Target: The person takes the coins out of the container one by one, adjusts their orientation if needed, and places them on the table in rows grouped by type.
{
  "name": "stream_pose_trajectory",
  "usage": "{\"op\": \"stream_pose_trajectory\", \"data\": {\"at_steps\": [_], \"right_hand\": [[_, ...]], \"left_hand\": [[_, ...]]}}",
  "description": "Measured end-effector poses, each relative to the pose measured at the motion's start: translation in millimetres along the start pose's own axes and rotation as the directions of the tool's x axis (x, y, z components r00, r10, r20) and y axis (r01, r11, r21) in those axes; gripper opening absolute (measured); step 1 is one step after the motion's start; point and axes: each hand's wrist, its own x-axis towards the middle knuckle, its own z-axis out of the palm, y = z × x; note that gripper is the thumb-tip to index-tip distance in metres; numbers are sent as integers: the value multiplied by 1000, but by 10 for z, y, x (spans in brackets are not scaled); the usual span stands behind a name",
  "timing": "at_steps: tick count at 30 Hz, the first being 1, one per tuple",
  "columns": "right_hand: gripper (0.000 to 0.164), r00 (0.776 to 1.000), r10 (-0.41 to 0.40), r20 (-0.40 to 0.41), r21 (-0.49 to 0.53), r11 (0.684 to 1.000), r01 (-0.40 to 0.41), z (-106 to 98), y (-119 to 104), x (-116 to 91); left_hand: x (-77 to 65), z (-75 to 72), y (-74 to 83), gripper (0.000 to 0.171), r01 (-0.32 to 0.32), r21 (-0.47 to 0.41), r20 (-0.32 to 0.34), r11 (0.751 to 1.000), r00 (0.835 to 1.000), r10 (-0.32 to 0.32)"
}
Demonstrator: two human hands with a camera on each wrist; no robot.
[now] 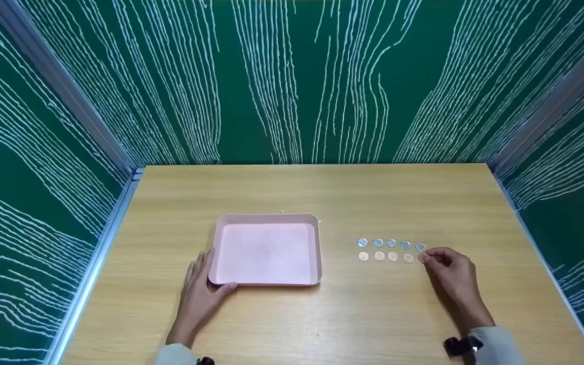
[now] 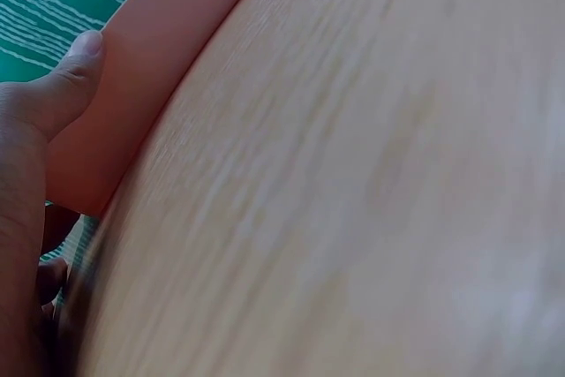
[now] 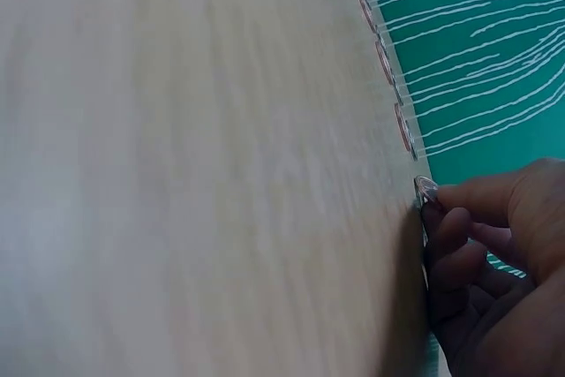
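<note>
Beside the near left corner of a pink rectangular tray (image 1: 317, 253) rests my left hand (image 1: 201, 291), its fingers along the left side and its thumb touching the front wall. The left wrist view shows the thumb (image 2: 79, 68) flat against that wall. On the right, my right hand (image 1: 457, 276) pinches a coin (image 3: 425, 190) between thumb and forefinger, at the right end of the nearer row. Two rows of coins lie on the table: silvery ones (image 1: 391, 243) behind, paler coppery ones (image 1: 392, 256) in front. My fingertips partly hide the pinched coin.
The wooden table (image 1: 292, 324) carries the tray left of centre and the coins to its right. Green panels (image 1: 307, 101) with white wavy lines stand behind and at both sides. A metal rail (image 1: 94, 258) edges the table on the left.
</note>
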Motion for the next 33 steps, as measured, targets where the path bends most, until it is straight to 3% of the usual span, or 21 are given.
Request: {"op": "stream_pose_trajectory", "data": {"at_steps": [14,24,31,33], "right_hand": [[15,997,-69,-19,-73,995,67,6,30,20],[11,994,-105,-15,-129,986,102,1,41,38],[15,995,-98,1,-104,990,97,-8,-13,51],[18,996,-92,18,-89,992,93,-25,-52,45]], "left_hand": [[25,21,14,109,-20,-30,-7,999,1000,20],[20,32,68,109,11,-30,15,999,1000,-11],[73,-56,103,110,31,-46,77,998,997,-27],[103,-100,141,108,1,-52,64,999,998,2]]}}
